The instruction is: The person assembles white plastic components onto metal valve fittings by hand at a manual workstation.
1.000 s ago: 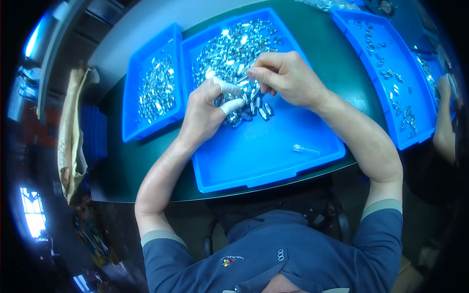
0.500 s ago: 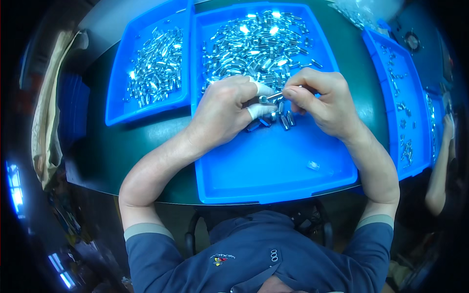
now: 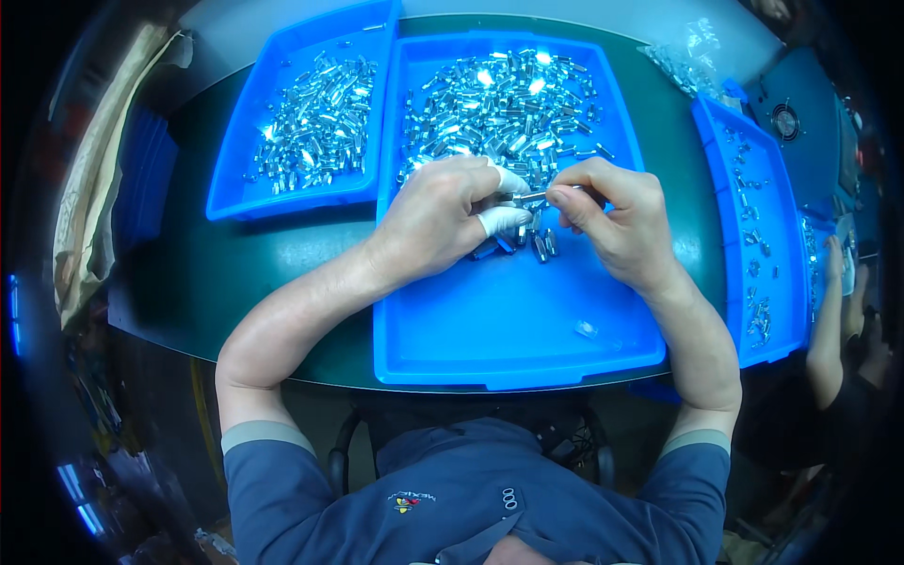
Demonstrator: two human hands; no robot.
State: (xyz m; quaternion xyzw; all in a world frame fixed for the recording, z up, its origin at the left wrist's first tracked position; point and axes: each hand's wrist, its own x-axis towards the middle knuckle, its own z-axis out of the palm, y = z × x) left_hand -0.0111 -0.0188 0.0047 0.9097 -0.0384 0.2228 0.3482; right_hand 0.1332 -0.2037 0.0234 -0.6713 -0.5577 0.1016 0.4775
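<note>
My left hand (image 3: 435, 205), with white covers on the thumb and a finger, pinches a small shiny metal fitting (image 3: 507, 200), mostly hidden by the fingertips. My right hand (image 3: 617, 215) is closed on a slim metal rod (image 3: 533, 198); its near end disappears into the fist. The rod's other end meets the fitting between my left fingertips. Both hands are over a large blue tray (image 3: 513, 330). Just below them lie several loose metal fittings (image 3: 542, 247), and a big heap of similar fittings (image 3: 504, 104) fills the tray's far part.
A second blue tray (image 3: 226, 193) of metal pieces stands at the left. On the right is a long blue tray (image 3: 780, 341) with scattered small parts, near a clear plastic bag (image 3: 692, 66). A small clear piece (image 3: 586, 329) lies in the middle tray. Another person's arm (image 3: 827, 330) shows far right.
The whole view has shifted slightly. My left fingertips now cover more of the fitting, whose end showed more plainly before. Both hands keep their grips, still together over the tray.
</note>
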